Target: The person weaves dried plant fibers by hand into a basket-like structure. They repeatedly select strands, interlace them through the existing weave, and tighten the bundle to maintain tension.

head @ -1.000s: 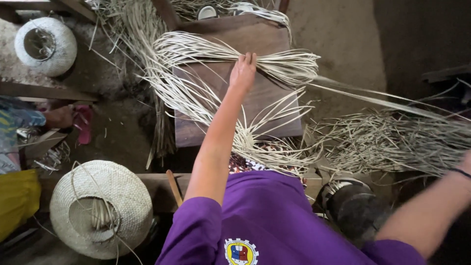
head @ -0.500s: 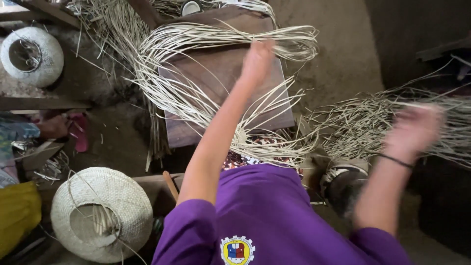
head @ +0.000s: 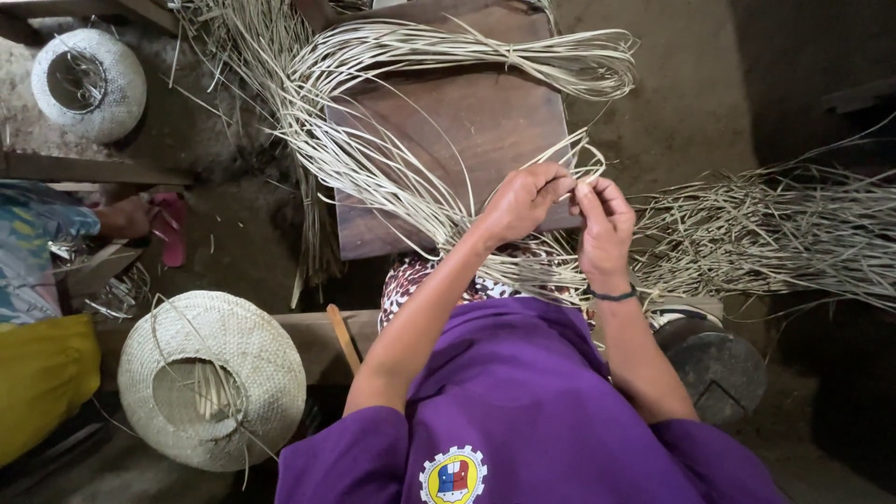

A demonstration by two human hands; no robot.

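Seemingly both hands [head: 565, 210] pinching rattan strips [head: 420, 177]

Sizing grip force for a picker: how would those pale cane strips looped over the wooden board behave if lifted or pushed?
Probably floppy: the cane strips sweep in long loose curves across the wooden board. Likely light for their length, being thin and flat. Apt to tangle, since they cross where the left hand and right hand pinch them.
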